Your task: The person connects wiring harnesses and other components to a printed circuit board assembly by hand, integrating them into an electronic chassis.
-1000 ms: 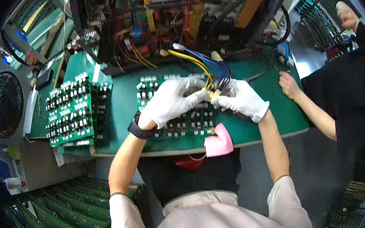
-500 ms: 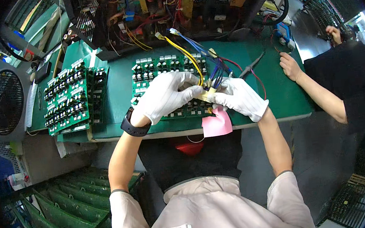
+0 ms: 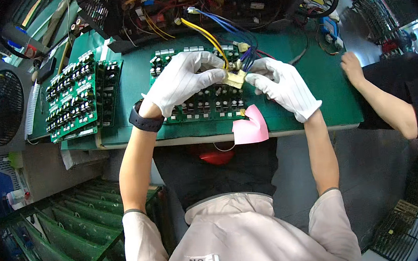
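A cream plastic connector block (image 3: 235,79) is held up over a green circuit board (image 3: 202,112) on the bench. My left hand (image 3: 184,77), in a white glove, pinches the block's left end between thumb and fingers. Yellow wires (image 3: 208,36) and blue-purple wires (image 3: 226,26) run from the block toward the far side. My right hand (image 3: 282,84), also gloved, is at the block's right edge, its fingers bent and the thumb a little apart from them. Whether its tips touch the block is hard to tell. Beneath the hands, a pink paper note (image 3: 250,128) hangs over the bench edge.
Stacked circuit boards (image 3: 73,101) lie at the left beside a grey fan (image 3: 3,112). An open machine housing (image 3: 192,9) full of wiring stands behind the bench. A co-worker's arm (image 3: 384,96) is at the right. A green slotted rack (image 3: 73,239) stands lower left.
My right hand has eased off the connector block to the right, leaving more of it visible. My left hand keeps its hold. The co-worker's hand has shifted rightward.
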